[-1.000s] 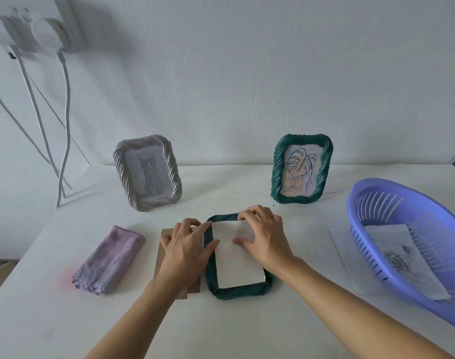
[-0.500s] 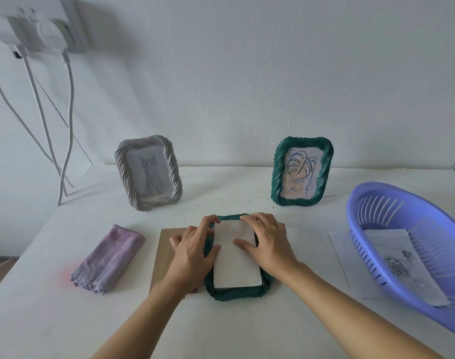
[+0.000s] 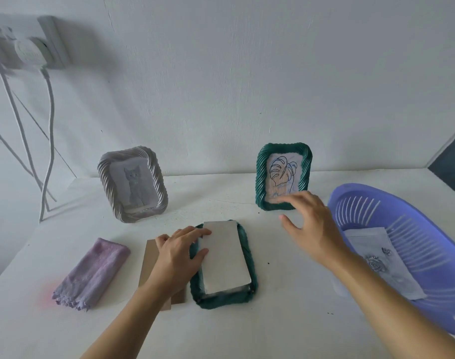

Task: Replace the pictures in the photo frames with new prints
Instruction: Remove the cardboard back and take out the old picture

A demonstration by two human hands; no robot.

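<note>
The dark green frame point(image 3: 221, 299) lies face down at the middle of the desk point(image 3: 286, 307). A white sheet point(image 3: 224, 257) rests in its back and covers most of it. The left hand point(image 3: 178, 255) hides the frame's left rim; it lies flat, forefinger and thumb touching the sheet's edge, gripping nothing. A brown backing board point(image 3: 150, 265) lies half hidden under that hand and forearm. The right hand point(image 3: 312, 226), blurred, hovers empty with fingers spread, overlapping the upright green frame point(image 3: 283, 174). The purple basket point(image 3: 402, 216) is cut off at the right.

Open tabletop point(image 3: 213, 200) lies between the upright grey frame point(image 3: 133, 183) and the upright green frame point(image 3: 283, 177). The purple basket point(image 3: 371, 195) blocks the right side; the folded cloth point(image 3: 91, 273) occupies the left.
</note>
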